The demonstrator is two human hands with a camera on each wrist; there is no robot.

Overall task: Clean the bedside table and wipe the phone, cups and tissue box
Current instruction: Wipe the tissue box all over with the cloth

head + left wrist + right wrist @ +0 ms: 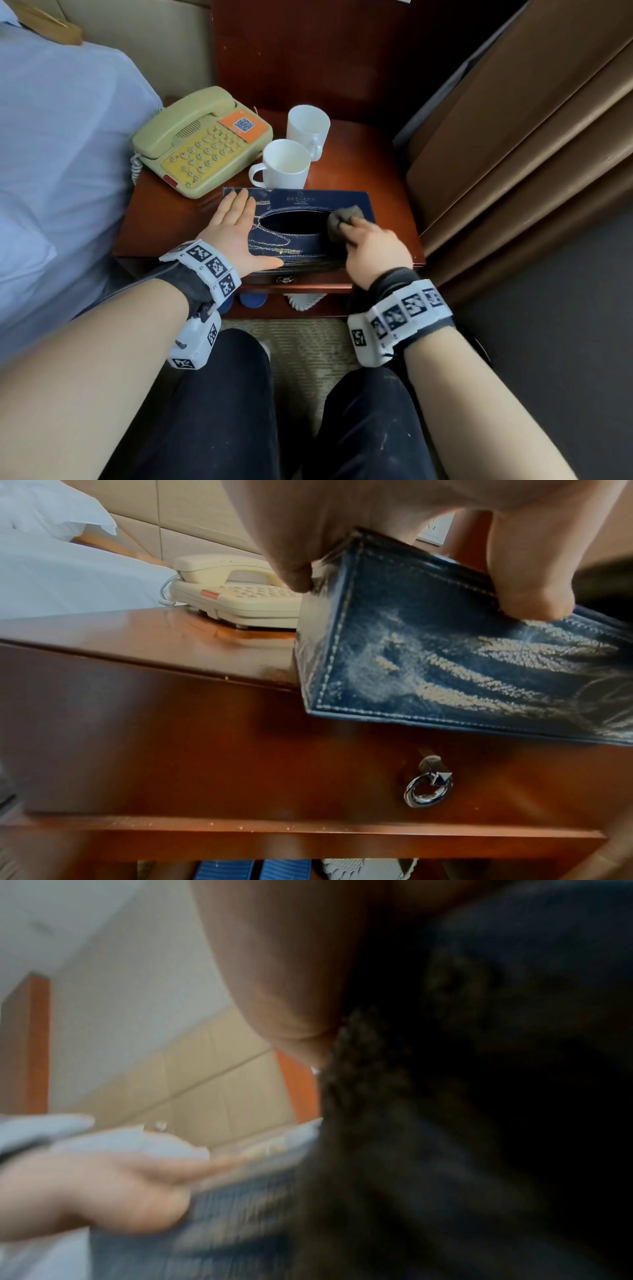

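A dark blue leather tissue box (301, 200) lies at the front of the red-brown bedside table (164, 212), its front edge overhanging the table a little. My left hand (236, 229) lies flat on the box's left end, fingers straight and thumb along the front edge (534, 601). My right hand (370, 246) grips a bunched grey-brown cloth (342, 219) and presses it on the box top just right of the oval opening. The right wrist view is blurred and mostly filled by the cloth (411, 1150). Behind the box stand a beige phone (202, 144) and two white cups (286, 164) (308, 126).
A bed with white sheets (51, 171) borders the table on the left and brown curtains (531, 154) hang on the right. The drawer has a metal ring pull (428, 785). Slippers (306, 299) sit on the lower shelf. My knees are close to the table front.
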